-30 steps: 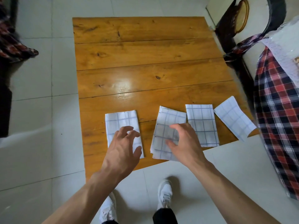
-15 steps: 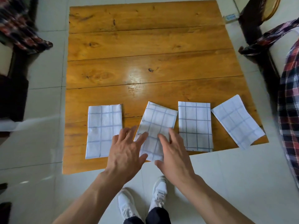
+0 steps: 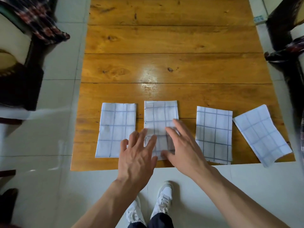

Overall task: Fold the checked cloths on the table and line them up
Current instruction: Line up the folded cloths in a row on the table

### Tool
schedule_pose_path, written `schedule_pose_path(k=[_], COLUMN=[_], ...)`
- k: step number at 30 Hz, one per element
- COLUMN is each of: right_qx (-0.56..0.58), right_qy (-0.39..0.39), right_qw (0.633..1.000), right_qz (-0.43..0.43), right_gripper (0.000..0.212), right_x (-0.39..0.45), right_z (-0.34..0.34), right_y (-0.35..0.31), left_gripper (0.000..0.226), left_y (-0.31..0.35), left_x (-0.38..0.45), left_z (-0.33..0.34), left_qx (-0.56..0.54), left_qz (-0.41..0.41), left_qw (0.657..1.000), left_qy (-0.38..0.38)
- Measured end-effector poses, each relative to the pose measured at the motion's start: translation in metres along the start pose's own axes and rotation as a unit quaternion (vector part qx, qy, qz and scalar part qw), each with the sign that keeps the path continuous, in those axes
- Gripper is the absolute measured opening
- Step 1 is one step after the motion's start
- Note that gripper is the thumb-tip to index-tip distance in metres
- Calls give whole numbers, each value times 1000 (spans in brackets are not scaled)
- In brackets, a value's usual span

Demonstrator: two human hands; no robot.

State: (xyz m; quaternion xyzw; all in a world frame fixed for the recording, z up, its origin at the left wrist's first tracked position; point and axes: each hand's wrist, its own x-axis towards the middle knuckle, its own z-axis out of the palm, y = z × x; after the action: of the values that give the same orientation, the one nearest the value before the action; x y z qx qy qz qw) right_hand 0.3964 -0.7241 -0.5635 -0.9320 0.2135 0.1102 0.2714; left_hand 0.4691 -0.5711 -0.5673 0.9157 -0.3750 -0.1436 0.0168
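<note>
Both hands, left and right, are lying flat with fingers spread, gripping nothing, on the second folded cloth; it is probably light, limp and slippery on the surface, so pressing near its edges should be steering it best.

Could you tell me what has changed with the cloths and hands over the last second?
The second cloth, tilted before, now lies straight beside the left cloth, apart from the third cloth. The left hand came off the left cloth and joined the right hand on it, fingers flat. The other three cloths stayed put; the right cloth is still skewed.
</note>
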Motion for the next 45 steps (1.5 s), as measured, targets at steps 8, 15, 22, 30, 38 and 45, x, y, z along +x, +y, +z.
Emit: schedule_pose_path(k=[8,15,22,30,38,45], right_qx=[-33,-26,-34,-36,-38,-7], right_qy=[41,43,49,56,55,59], right_qw=[999,998,998,996,996,997], right_qz=[-2,23,36,55,57,57], right_gripper=[67,65,65,65,63,60], right_x=[-4,-5,-4,-3,-1,-4], right_z=[8,13,20,22,22,16], right_y=[-5,-9,-16,-18,-19,-20], left_gripper=[51,58,58,61,65,66], left_y=[-19,-69,-84,-81,-84,-78], left_x=[0,-5,-11,-7,-10,-7], left_z=[-8,-8,-1,2,1,-1], left_qx=[-88,-105,-116,-114,-99,-87], left_qz=[7,1,3,11,21,25], left_qw=[995,994,993,993,995,996], left_qy=[42,36,25,29,25,27])
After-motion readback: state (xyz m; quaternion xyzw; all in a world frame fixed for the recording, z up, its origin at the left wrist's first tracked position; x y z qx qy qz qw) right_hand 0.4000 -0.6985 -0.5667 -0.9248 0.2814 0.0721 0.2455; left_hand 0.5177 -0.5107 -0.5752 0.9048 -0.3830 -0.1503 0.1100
